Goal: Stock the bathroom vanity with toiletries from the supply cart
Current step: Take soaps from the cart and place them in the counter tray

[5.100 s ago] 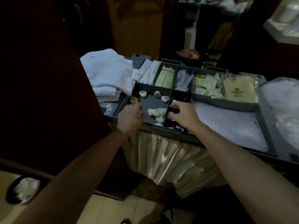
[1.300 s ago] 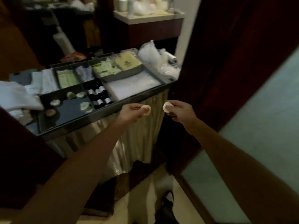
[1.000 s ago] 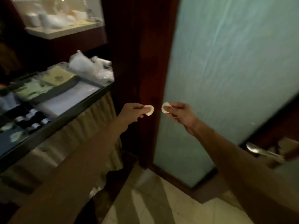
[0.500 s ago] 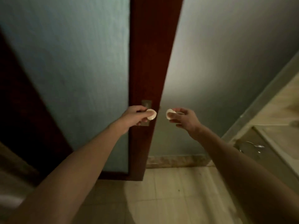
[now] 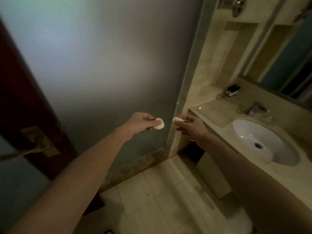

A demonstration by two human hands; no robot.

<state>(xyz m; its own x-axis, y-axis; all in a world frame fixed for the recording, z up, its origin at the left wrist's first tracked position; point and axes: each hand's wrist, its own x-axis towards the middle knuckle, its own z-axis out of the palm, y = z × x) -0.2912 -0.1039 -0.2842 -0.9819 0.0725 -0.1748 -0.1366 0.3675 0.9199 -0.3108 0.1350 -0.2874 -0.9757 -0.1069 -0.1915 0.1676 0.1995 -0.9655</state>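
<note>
Two soaps mid-carry: left hand (image 5: 140,123) fingers clamped on left soap (image 5: 159,123), right hand (image 5: 192,127) on right soap (image 5: 176,119). Next I must swing right, set both on desk (image 5: 211,114) by sink (image 5: 263,141).

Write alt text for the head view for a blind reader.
Two bare hands reach forward in a dim bathroom, the left hand pinching a round white soap and the right hand a second soap. To the right, a vanity counter holds a white sink, a faucet and small dark bottles.
</note>
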